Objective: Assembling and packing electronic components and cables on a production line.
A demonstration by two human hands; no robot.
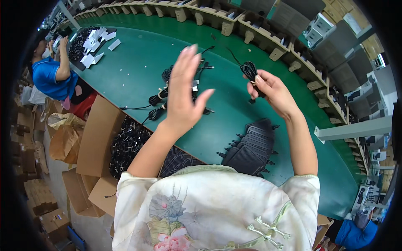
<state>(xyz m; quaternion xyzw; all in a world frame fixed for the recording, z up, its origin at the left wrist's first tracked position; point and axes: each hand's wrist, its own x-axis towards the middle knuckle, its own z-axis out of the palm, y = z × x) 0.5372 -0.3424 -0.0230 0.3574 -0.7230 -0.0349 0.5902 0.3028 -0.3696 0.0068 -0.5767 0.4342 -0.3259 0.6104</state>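
Note:
My right hand [270, 88] grips a coiled black cable [249, 71] between thumb and fingers, above the green table [226, 125]. One end of that cable sticks up past the bundle. My left hand [183, 90] is raised, its fingers stretched out and the thumb apart, with nothing in it. Beneath and beside it lie several tied black cable bundles [155, 100], partly hidden by the hand. Closer to my body, under the right forearm, rests a stack of black ribbed plastic pieces [251, 146] with short prongs along the sides.
An open cardboard box [98, 140] full of black cables [125, 144] stands at the table's left edge. Moulded brown trays [268, 35] line the far side. At left a person in blue [52, 75] sits near a black heap with white cards [94, 44]. A grey post [356, 129] juts in at right.

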